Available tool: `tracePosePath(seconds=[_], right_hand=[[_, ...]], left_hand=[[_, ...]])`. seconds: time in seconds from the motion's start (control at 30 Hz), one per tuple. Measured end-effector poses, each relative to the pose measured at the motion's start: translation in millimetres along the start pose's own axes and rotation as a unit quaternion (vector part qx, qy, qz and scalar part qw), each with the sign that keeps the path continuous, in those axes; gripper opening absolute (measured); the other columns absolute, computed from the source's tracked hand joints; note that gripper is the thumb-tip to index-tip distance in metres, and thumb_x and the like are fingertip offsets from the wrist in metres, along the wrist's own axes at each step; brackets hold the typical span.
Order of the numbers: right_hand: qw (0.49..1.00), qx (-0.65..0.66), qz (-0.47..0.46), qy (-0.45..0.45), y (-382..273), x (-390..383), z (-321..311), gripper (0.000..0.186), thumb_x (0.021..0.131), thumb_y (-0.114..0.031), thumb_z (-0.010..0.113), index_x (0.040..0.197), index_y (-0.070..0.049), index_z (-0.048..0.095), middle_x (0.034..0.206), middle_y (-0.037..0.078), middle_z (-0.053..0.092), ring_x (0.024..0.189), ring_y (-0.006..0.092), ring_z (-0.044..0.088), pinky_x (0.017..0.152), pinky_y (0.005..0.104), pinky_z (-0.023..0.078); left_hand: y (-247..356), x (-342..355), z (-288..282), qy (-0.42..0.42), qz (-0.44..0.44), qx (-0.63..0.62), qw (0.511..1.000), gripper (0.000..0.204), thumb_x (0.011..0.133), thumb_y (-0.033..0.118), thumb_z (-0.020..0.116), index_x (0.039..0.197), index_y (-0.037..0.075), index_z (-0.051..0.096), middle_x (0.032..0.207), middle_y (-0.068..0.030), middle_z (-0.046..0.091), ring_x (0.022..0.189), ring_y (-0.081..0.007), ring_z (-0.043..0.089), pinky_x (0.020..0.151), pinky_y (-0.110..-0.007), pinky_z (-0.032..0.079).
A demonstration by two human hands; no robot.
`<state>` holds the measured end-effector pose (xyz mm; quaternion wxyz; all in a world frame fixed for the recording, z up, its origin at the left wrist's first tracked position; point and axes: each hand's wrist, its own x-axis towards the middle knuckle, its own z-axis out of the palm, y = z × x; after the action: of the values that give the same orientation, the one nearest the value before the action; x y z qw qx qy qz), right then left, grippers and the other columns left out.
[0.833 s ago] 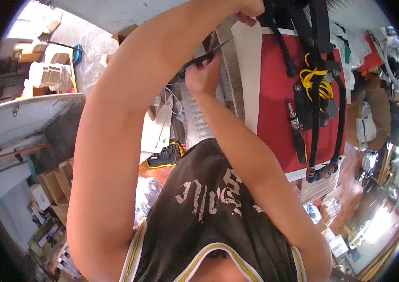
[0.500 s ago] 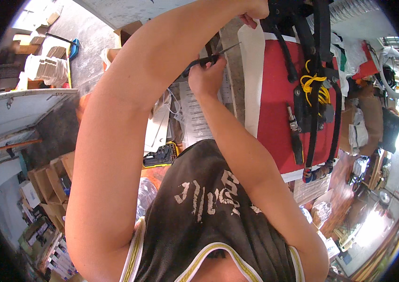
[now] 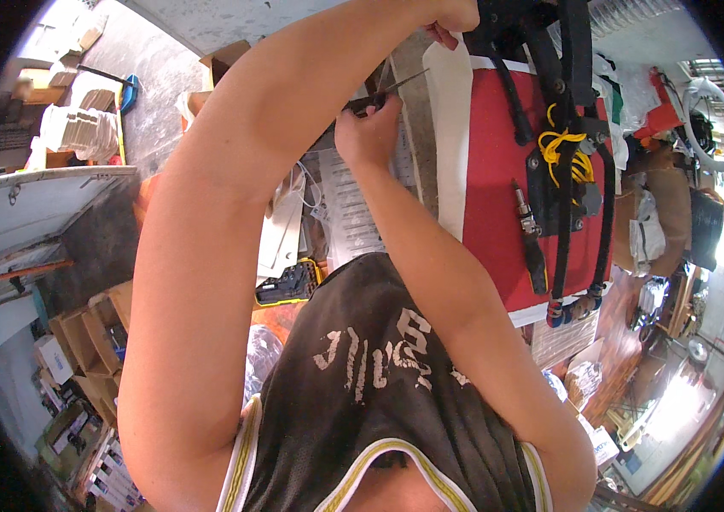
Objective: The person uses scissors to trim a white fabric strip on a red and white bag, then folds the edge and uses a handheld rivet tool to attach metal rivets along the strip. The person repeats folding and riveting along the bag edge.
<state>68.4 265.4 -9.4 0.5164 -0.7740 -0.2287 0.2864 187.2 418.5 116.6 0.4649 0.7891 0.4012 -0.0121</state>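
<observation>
My left hand [image 3: 457, 19] is at the upper edge, beside a black metal frame [image 3: 579, 60], with its fingers curled in. What lies inside them is hidden. Lower and to the left, my right hand [image 3: 368, 135] is closed round what look like black-handled scissors [image 3: 413, 79]. A thin blade points up and right toward a whitish strip [image 3: 449, 128] along a red panel [image 3: 498, 154]. The black frame stands over this panel, with a bundle of yellow cord [image 3: 568, 158] on it. A hand tool with a black and yellow handle [image 3: 535, 266] lies on the red surface.
Near my body are printed sheets [image 3: 349, 213] and a black and yellow tool case [image 3: 289, 283]. Cardboard boxes [image 3: 89, 337] stand at the left. A coiled white hose [image 3: 714, 124] hangs at the far right, above cardboard and bags.
The whole view has shifted slightly. My right hand has turned a little and the blade stays pointed at the whitish strip. My left hand remains by the black frame.
</observation>
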Motion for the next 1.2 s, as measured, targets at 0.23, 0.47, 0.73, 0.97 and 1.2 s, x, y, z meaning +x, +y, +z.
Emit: tracePosePath(seconds=[0.23,0.47,0.73,0.97,1.2], right_hand=[[0.994,0.105,0.010,-0.012,6,-11,18,0.066,0.083,-0.009,0.072,0.136,0.004,0.034,0.126,0.021,0.050,0.110,0.0249,0.057,0.087,0.0343,0.051],[0.995,0.095,-0.021,0.032,15,-5,5,0.071,0.084,-0.019,0.078,0.135,0.006,0.035,0.118,0.020,0.053,0.102,0.0234,0.057,0.083,0.0326,0.051],[0.999,0.005,0.015,0.050,1,6,4,0.077,0.071,-0.019,0.084,0.129,0.006,0.040,0.125,0.024,0.050,0.112,0.0324,0.055,0.096,0.0433,0.046],[0.991,0.031,-0.047,0.121,11,33,39,0.087,0.064,-0.022,0.091,0.127,0.010,0.041,0.127,0.026,0.050,0.119,0.0381,0.049,0.104,0.0464,0.040],[0.998,0.042,-0.024,0.029,27,28,39,0.082,0.065,-0.037,0.093,0.125,0.004,0.057,0.120,0.022,0.064,0.111,0.0402,0.059,0.099,0.0476,0.042]], left_hand=[[-17,13,-27,-0.088,0.284,0.632,0.715,0.017,0.087,0.007,0.064,0.099,-0.002,0.071,0.101,-0.0200,0.071,0.083,-0.0283,0.074,0.067,-0.045,0.063],[7,-20,-5,-0.005,0.038,0.001,0.999,0.018,0.091,0.007,0.059,0.100,-0.004,0.070,0.101,-0.0202,0.071,0.090,-0.0291,0.073,0.065,-0.047,0.064],[-4,16,-12,-0.037,0.405,0.644,0.648,0.015,0.083,0.015,0.069,0.092,0.005,0.075,0.096,-0.0160,0.073,0.085,-0.0355,0.071,0.075,-0.045,0.059],[-35,14,-13,0.044,0.190,0.369,0.909,0.029,0.073,0.031,0.079,0.090,0.007,0.077,0.098,-0.0179,0.073,0.089,-0.0273,0.072,0.082,-0.044,0.057],[-77,-73,-41,-0.028,0.099,0.302,0.948,0.022,0.081,0.001,0.055,0.097,0.004,0.069,0.097,-0.0195,0.070,0.091,-0.0366,0.067,0.081,-0.046,0.052]])
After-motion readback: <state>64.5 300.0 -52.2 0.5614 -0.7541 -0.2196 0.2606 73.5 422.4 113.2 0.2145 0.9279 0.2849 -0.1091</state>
